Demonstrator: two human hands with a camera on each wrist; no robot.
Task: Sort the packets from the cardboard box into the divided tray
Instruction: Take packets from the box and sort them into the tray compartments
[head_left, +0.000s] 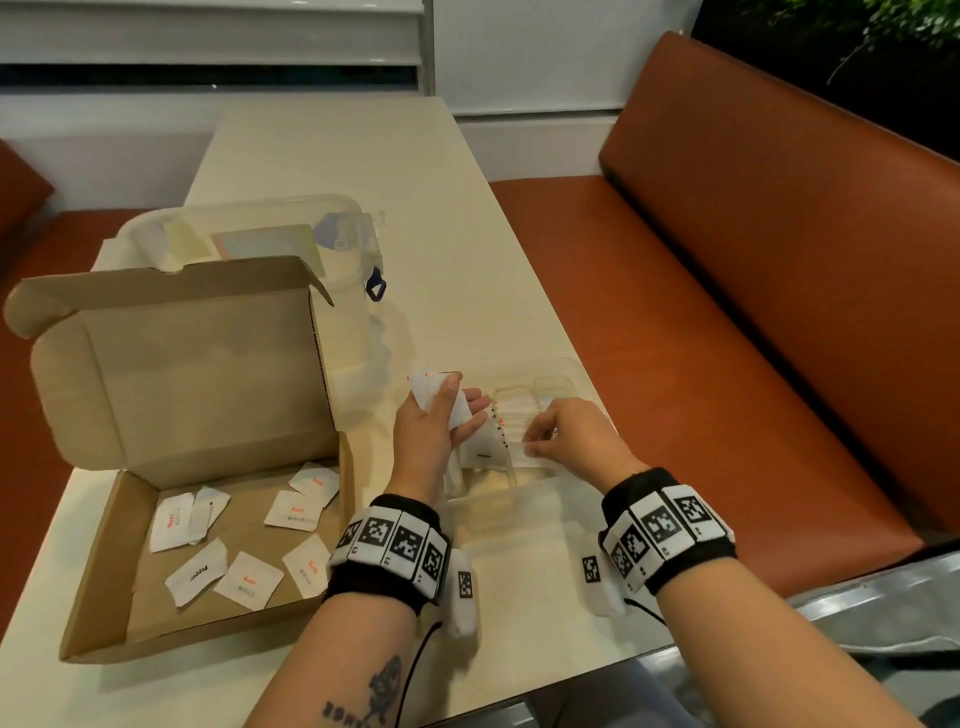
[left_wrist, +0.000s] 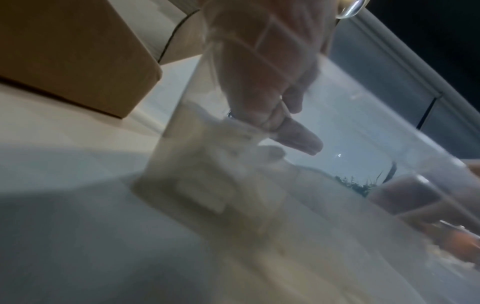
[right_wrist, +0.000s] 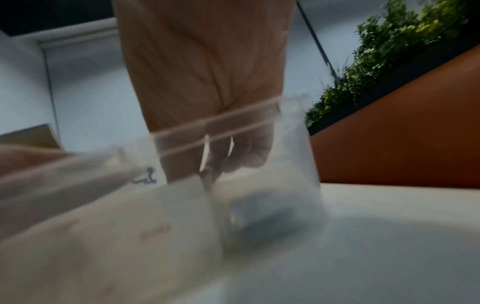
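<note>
Small white paper packets lie loose in the near brown cardboard box at left. Just right of it the right hand pinches one packet low over the clear plastic divided tray; it could slip into the wrong compartment. The left hand clutches several packets, a loose bunch that might spill

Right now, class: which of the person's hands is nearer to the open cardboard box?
Left. The left hand holds a bunch of packets just right of the cardboard box. The right hand is farther right, pinching a packet over the divided tray.
</note>
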